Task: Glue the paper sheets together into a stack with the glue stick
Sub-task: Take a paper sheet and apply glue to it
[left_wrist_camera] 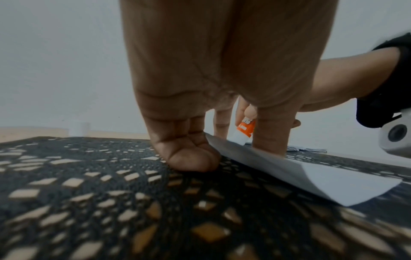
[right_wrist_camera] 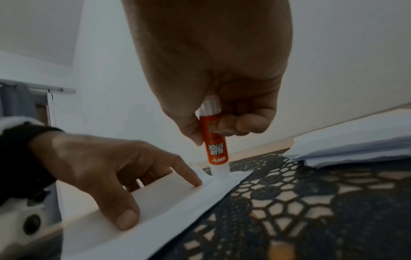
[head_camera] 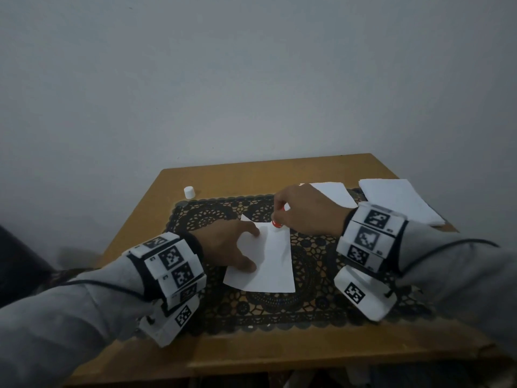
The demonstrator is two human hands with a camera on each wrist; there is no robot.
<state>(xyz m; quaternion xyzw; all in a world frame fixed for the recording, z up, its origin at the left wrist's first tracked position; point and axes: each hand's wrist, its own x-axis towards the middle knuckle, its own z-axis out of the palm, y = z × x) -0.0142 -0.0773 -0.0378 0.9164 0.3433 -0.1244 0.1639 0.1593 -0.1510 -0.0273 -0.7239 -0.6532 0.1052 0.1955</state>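
Note:
A white paper sheet point(head_camera: 268, 264) lies on the black lace mat point(head_camera: 212, 217) in the middle of the table. My left hand point(head_camera: 232, 245) presses it flat with spread straight fingers point(right_wrist_camera: 124, 219) along its left edge. My right hand point(head_camera: 302, 211) pinches an orange glue stick point(right_wrist_camera: 217, 147), held upright with its white tip down on the sheet's far corner. The same glue stick point(left_wrist_camera: 244, 132) shows between my left fingers in the left wrist view. The sheet's near corner point(left_wrist_camera: 347, 186) curls up off the mat.
A stack of white sheets point(head_camera: 400, 200) lies at the table's back right, and a single sheet point(head_camera: 333, 191) sits behind my right hand. The white glue cap point(head_camera: 189, 192) stands at the back left. The wooden table point(head_camera: 251, 357) ends at a wall.

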